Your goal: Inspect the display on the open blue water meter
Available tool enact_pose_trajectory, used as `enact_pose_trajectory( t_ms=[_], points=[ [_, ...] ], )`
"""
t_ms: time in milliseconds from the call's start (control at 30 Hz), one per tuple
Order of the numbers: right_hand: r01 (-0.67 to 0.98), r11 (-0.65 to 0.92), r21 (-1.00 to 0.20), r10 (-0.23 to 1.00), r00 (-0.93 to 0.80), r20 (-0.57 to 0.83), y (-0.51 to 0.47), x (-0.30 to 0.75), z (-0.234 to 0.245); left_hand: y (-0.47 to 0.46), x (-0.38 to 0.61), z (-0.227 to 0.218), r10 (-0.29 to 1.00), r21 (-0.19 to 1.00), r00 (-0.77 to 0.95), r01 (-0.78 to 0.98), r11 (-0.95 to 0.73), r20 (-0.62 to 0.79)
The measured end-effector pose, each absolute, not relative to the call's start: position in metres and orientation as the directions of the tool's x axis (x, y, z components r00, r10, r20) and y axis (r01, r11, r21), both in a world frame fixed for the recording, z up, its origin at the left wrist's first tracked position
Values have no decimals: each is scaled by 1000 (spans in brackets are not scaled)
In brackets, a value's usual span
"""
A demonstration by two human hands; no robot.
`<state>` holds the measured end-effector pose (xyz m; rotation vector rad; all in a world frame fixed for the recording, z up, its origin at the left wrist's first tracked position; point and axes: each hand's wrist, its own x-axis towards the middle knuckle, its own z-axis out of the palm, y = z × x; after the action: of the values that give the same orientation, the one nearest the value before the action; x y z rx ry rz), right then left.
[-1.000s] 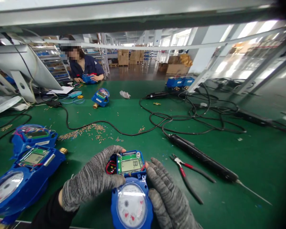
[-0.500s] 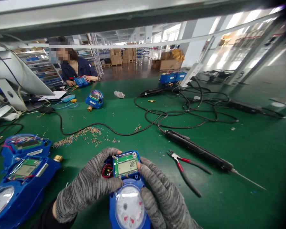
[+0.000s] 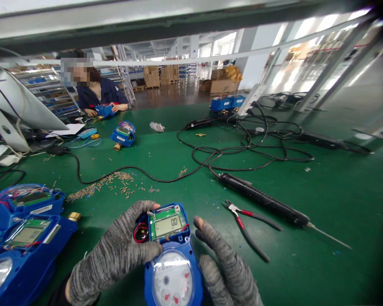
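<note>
A blue water meter (image 3: 195, 272) lies in front of me, its round dial toward me and its opened top showing a green circuit board with a lit display (image 3: 167, 225). The display reads about 0.0. My left hand (image 3: 115, 250), in a grey knitted glove with bare fingertips, grips the meter's left side, thumb on the casing below the board. Red and black wires (image 3: 141, 233) show beside that thumb. My right hand (image 3: 225, 263), gloved alike, is just off the meter's right side, fingers apart and holding nothing. Red-handled cutting pliers (image 3: 246, 229) lie right of it.
A black electric screwdriver (image 3: 264, 199) with a long bit lies at right, its cable looping across the green table (image 3: 306, 272). Small screws (image 3: 105, 185) are scattered mid-left. More blue meters (image 3: 35, 246) stand at left. Across the table a person (image 3: 102, 93) handles another blue meter.
My right hand has come away from the meter's right side and moved slightly right. The left hand keeps its grip. The view has shifted a little.
</note>
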<state>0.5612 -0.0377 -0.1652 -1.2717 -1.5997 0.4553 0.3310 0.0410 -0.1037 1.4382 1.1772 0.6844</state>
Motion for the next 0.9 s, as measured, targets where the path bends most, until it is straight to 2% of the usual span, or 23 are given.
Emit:
enact_pose_trajectory(
  t_ms=[100,167,433,533,700,800,900],
  points=[
    [512,500,-698,810,8,586,-34,561,-167,40,335,-96,924,955,331,280,96,-190],
    [491,547,-678,788,-29,615,-31,560,-166,39,337,-92,930,960,317,259,101,-184],
    [409,442,-798,868,29,496,-27,556,-168,40,331,-103,918,967,345,223,122,-196],
    [425,434,-794,880,-10,475,-26,562,-168,41,329,-109,918,972,350,200,121,-187],
    [559,538,-630,813,-148,564,-20,578,-160,39,330,-107,918,970,343,199,136,-199],
    [583,622,-523,724,-174,667,-9,586,-150,38,330,-103,917,964,342,230,132,-207],
    [565,715,-413,641,-294,709,8,593,-136,39,331,-99,931,956,310,271,108,-194]
  ],
)
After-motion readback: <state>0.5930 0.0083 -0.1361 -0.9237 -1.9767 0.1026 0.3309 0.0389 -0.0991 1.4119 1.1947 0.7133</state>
